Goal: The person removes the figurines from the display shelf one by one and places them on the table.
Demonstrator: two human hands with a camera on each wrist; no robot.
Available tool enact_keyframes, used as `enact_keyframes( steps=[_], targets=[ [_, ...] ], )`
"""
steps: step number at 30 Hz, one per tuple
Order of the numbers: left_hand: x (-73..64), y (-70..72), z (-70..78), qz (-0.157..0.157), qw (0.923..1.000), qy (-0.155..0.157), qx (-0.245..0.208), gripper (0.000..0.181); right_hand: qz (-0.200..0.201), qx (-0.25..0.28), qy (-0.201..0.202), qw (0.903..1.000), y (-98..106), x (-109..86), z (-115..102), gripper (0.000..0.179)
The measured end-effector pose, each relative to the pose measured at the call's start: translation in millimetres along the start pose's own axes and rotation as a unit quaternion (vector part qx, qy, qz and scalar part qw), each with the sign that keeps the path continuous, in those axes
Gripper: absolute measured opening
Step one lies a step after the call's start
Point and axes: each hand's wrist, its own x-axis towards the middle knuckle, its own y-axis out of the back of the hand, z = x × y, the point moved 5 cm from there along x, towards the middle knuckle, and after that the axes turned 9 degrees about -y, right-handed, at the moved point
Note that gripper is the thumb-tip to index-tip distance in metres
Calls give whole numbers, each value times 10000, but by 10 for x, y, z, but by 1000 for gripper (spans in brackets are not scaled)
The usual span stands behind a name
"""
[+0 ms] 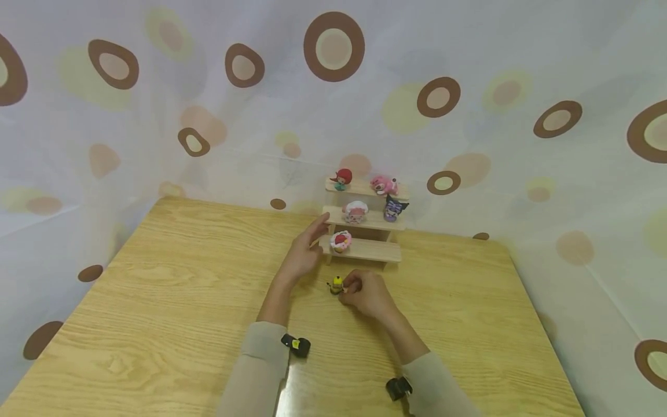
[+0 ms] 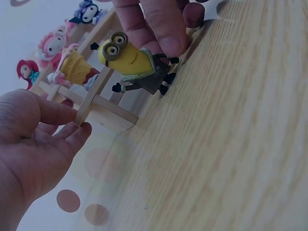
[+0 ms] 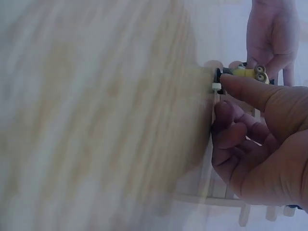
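A yellow minion figurine (image 1: 337,283) with round goggles and dark clothes stands upright on the tabletop before a small wooden tiered shelf (image 1: 372,250). My right hand (image 1: 369,293) holds it low on its right side, fingertips by its feet; the other fingers are curled in, as the right wrist view shows. At the shelf's left end, my left hand (image 1: 304,250) pinches a board end, thumb on one face and fingers on the other, plain in the left wrist view. A cupcake-like figurine (image 1: 341,241) sits on the lowest step, close to the left fingers.
The middle step bears a pink-and-white figurine (image 1: 355,212) and a purple figurine (image 1: 393,208) with black ears. On top are a red-haired figurine (image 1: 342,179) and a pink bear figurine (image 1: 384,185). A patterned curtain (image 1: 333,116) rises behind the wooden table (image 1: 172,301).
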Motion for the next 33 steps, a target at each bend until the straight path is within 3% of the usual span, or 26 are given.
enact_keyframes(
  steps=[6,15,21,27,33],
  targets=[
    [12,-19,7,-55,10000,-37,-69,84,43,222,-131,9997,231,15,-23,28],
    [16,-6,-8,-55,9999,-121,-69,84,997,996,262,9897,573,119,-237,39],
    [-6,-14,0,-59,9999,-131,-40,84,871,1701,611,9797,511,221,-295,54],
    [5,-31,-5,-52,9998,-198,-30,85,713,1666,950,9788,399,301,-341,59],
    [12,-53,-3,-83,9997,-233,-44,84,740,1515,1015,9804,334,341,-370,57]
  ],
)
